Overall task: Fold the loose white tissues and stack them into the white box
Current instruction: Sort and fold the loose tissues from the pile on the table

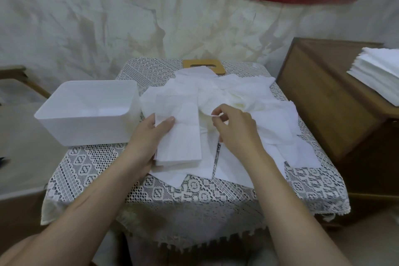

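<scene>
Several loose white tissues [233, 93] lie spread over a small table with a lace cloth [194, 188]. A white box [86, 127] stands at the table's left edge, and I see no tissues in it. My left hand [149, 138] grips a stack of folded tissues [179, 136] from its left side, thumb on top and fingers underneath. Just right of that stack, my right hand [235, 129] pinches the edge of a loose tissue between thumb and forefinger.
A wooden lid [204, 65] with a slot lies at the table's far edge, partly under tissues. To the right stands a wooden cabinet [323, 97] carrying a stack of flat tissues [377, 75]. A wall with a red cloth is behind.
</scene>
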### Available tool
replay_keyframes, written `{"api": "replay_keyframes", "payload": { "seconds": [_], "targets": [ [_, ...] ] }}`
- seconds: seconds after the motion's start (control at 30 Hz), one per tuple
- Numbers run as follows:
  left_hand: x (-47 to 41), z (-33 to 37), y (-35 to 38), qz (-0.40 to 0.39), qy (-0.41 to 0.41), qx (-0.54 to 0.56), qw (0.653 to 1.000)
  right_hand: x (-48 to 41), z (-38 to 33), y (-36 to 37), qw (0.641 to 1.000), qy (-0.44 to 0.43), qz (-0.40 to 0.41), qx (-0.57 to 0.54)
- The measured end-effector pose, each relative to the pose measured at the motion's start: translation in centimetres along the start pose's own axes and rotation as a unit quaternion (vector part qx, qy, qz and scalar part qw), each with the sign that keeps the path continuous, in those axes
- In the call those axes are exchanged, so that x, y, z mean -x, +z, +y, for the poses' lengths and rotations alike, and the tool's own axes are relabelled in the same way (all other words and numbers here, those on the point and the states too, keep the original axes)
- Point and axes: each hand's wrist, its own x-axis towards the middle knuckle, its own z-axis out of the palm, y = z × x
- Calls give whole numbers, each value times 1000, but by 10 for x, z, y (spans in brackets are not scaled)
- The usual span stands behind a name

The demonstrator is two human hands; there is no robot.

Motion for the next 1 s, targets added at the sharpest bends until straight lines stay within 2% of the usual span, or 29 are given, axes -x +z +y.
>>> {"api": "replay_keyframes", "payload": {
  "seconds": [0.4,0.47,0.63,0.83,0.93,1.0],
  "targets": [
    [12,4,5,5,4,-18,1000,39,13,-29,985,64,-159,-4],
    [11,4,5,1,3,-19,1000,33,10,-29,987,69,-145,-27],
    [5,2,4,-6,5,-10,1000,9,6,-16,994,97,-44,-14],
    [1,1,3,-12,6,-8,1000,-10,-4,10,987,143,-61,-48],
    [1,0,2,-12,7,-5,1000,-12,-9,13,986,126,-45,-96],
    [2,1,1,-12,7,-3,1000,-10,-12,8,992,92,-15,-87]
  ]
}}
